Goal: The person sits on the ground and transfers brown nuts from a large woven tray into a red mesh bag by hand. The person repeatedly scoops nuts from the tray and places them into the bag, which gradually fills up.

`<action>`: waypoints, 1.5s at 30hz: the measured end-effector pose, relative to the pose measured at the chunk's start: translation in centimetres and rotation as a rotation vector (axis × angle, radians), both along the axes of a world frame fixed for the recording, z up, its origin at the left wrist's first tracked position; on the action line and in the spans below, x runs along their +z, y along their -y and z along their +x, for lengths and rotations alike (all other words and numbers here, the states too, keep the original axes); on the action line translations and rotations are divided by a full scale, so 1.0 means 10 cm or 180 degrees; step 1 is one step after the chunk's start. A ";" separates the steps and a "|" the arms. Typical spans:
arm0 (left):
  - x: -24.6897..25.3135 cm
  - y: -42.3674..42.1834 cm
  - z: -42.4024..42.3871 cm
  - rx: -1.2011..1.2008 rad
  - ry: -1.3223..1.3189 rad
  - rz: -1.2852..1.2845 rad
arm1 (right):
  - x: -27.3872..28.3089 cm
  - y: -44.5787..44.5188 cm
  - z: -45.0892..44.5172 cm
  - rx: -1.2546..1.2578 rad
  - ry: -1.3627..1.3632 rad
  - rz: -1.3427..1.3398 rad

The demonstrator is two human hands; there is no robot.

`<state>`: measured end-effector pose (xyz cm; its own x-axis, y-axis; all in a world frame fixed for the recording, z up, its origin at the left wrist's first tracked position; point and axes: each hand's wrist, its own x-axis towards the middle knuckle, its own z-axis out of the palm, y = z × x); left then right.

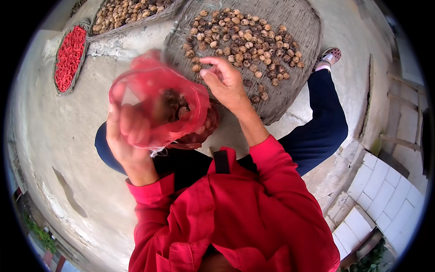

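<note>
My left hand (pixel 117 142) grips a red mesh bag (pixel 197 115) by its rim, with the fingers showing through the netting. The bag's mouth faces up, and dark walnuts (pixel 183 111) lie inside it. A blurred dark shape sits in the mouth; I cannot tell what it is. My right hand (pixel 222 81) hovers over the near left edge of a woven wicker tray (pixel 299 30), thumb and fingers apart, with nothing visible in it. Loose walnuts (pixel 244 37) are spread over the tray, and a few lie just beyond my fingertips.
At the upper left stand a narrow basket of red chili peppers (pixel 70 56) and a larger basket of walnuts (pixel 125 15). My shoe (pixel 331 56) is beside the tray's right edge. White tiled blocks (pixel 384 183) and a wooden ladder-like frame (pixel 402 102) are on the right.
</note>
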<state>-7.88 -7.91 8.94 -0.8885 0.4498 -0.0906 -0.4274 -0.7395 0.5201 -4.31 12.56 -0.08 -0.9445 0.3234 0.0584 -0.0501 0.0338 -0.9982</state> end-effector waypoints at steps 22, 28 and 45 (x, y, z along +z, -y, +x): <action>-0.05 -0.25 -0.01 0.0119 0.0283 -0.0326 | -1.61 -0.96 0.22 -0.0659 0.2875 0.2186; -0.06 -0.28 -0.01 0.0059 0.0184 -0.0347 | -1.90 -1.16 0.31 -0.0136 0.2071 0.2457; -0.09 -0.22 -0.01 -0.0111 0.0170 -0.0177 | -1.62 -1.11 0.38 0.1091 0.2495 0.2321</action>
